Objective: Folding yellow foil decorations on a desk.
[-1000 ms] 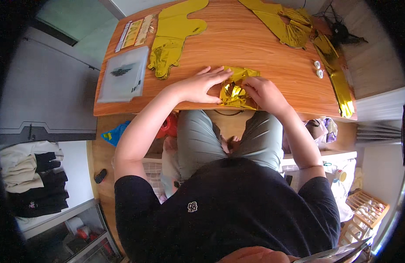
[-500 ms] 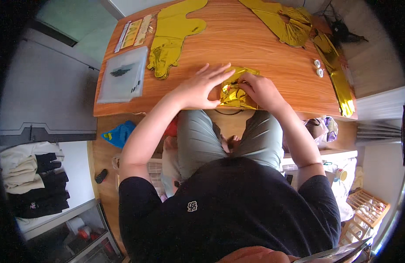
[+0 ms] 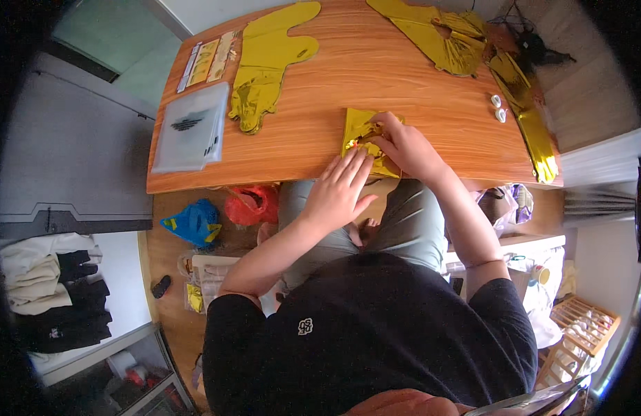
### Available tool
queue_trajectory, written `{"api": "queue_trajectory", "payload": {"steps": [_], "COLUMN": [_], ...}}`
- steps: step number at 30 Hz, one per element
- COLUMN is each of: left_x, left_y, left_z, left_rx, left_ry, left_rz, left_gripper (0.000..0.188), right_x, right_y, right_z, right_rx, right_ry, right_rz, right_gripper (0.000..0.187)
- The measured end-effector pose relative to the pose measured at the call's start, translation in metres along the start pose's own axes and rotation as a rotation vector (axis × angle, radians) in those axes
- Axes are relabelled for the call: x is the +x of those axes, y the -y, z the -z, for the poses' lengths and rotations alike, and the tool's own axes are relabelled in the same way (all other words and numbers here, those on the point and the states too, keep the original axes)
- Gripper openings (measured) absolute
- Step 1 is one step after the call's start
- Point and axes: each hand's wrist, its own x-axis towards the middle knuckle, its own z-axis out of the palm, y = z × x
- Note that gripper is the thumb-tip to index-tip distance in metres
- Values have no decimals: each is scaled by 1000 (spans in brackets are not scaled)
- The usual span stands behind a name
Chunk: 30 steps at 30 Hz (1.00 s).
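Note:
A folded gold foil sheet, apparently a flat foil balloon (image 3: 359, 119), lies at the table's near edge between my hands. My left hand (image 3: 340, 191) is open, its fingers stretched forward and the tips resting on the near part of the foil. Over the foil's right side bends my right hand (image 3: 410, 147), with thumb and forefinger apart and touching the shiny surface. A small reddish spot shows near the left fingertips; what it is I cannot tell. Part of the foil is hidden under both hands.
Uninflated gold foil balloons lie at the back left (image 3: 261, 59), the back right (image 3: 442, 41) and along the right edge (image 3: 532, 128). Clear plastic sleeves (image 3: 188, 132) and a printed card (image 3: 204, 61) sit on the left. Two white rolls (image 3: 498, 107) stand right.
My left hand has moved from the foil's left edge down to its near side, fingers now on it. My right thumb and forefinger have spread from a pinch.

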Motion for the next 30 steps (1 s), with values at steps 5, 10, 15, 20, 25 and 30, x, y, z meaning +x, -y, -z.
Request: {"api": "queue_trajectory", "payload": {"steps": [5, 10, 15, 20, 25, 30], "left_x": [-2, 2, 4, -2, -22, -27], "left_y": [6, 20, 43, 56, 46, 47], "left_z": [3, 14, 24, 42, 28, 22], "left_rx": [3, -39, -474, -347, -37, -11], "left_ry": [29, 95, 60, -175, -166, -141], "left_rz": [-41, -80, -63, 176, 82, 69], "left_gripper": [74, 75, 60, 43, 30, 36], "right_x": [-22, -48, -50, -51, -49, -49], "right_y": [-4, -6, -10, -13, -5, -4], "right_z": [-1, 4, -3, -4, 0, 0], "right_rx": [-81, -457, -345, -333, -320, -390], "right_ry": [-299, -115, -137, -141, -135, -120], "right_rz": [278, 546, 428, 378, 372, 404], "right_gripper": [29, 31, 29, 29, 28, 32]}}
